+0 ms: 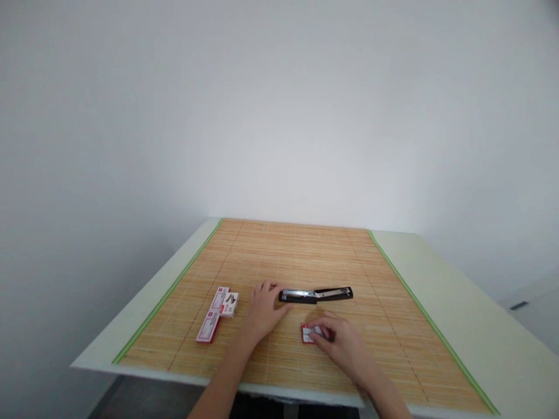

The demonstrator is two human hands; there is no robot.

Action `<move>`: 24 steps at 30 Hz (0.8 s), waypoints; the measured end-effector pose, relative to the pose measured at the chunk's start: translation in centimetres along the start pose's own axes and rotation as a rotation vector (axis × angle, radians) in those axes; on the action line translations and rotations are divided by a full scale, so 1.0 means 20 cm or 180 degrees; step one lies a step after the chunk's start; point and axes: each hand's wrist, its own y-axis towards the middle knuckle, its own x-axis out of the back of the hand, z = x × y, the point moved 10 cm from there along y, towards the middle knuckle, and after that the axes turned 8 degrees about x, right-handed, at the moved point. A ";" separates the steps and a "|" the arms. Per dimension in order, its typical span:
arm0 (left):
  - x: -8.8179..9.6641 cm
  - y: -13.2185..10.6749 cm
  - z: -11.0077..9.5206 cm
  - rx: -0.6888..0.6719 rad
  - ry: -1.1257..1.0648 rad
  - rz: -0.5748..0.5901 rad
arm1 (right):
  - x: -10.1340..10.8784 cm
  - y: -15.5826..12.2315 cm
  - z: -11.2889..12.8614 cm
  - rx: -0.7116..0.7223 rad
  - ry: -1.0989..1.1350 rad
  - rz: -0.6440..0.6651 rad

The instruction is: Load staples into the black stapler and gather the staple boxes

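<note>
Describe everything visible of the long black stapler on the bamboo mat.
The long black stapler lies flat on the bamboo mat, lengthwise left to right. A silver metal strip shows along its top; it may be swung open. The left hand touches its left end; the right hand is apart from it.

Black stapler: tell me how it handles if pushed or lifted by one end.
The stapler looks swung open, so lifted by one end its halves may flop at the hinge. Long and low on the mat, it should slide, not roll. Probably heavy for its size.
</note>
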 end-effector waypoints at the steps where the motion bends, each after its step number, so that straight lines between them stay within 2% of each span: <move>1: -0.02 0.01 0.00 -0.0019 0.0015 0.0108 | 0.00 0.00 0.00 0.0014 -0.0019 -0.0001; 4: -0.06 -0.01 -0.03 -0.0106 -0.0026 0.0230 | 0.01 0.01 0.01 0.0060 -0.0017 -0.0023; 9: -0.09 -0.11 -0.11 -0.0281 -0.0245 0.0358 | 0.09 0.11 0.04 0.0158 -0.0091 -0.0256; 12: -0.09 -0.14 -0.12 -0.0284 -0.0308 0.0360 | 0.10 0.16 0.04 0.0153 -0.0270 -0.0148; 16: -0.09 -0.15 -0.12 -0.0254 -0.0330 0.0331 | 0.09 0.18 0.05 0.0173 -0.0347 -0.0019; 24: -0.08 -0.15 -0.13 -0.0240 -0.0426 0.0307 | 0.09 0.17 0.06 0.0209 -0.0344 -0.0023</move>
